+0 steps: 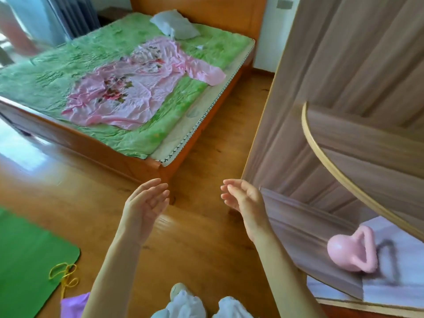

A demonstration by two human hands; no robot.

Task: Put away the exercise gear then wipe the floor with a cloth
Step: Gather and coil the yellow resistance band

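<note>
A pink kettlebell [351, 250] sits on the lower shelf of a wooden cabinet [344, 88] at the right. A green exercise mat [29, 255] lies flat on the floor at the lower left, with a yellow cord [63, 275] on its near corner. A purple thing [73, 305] shows at the bottom edge. My left hand [143, 207] and my right hand [245, 203] hover over the wooden floor, fingers relaxed, holding nothing. My right hand is just left of the cabinet's side.
A wooden bed [128, 157] with a green blanket [46, 72], a pink sheet [137, 88] and a pillow [174, 25] fills the upper left. Bare floor [218, 138] runs between bed and cabinet. My slippered feet [183, 301] show at the bottom.
</note>
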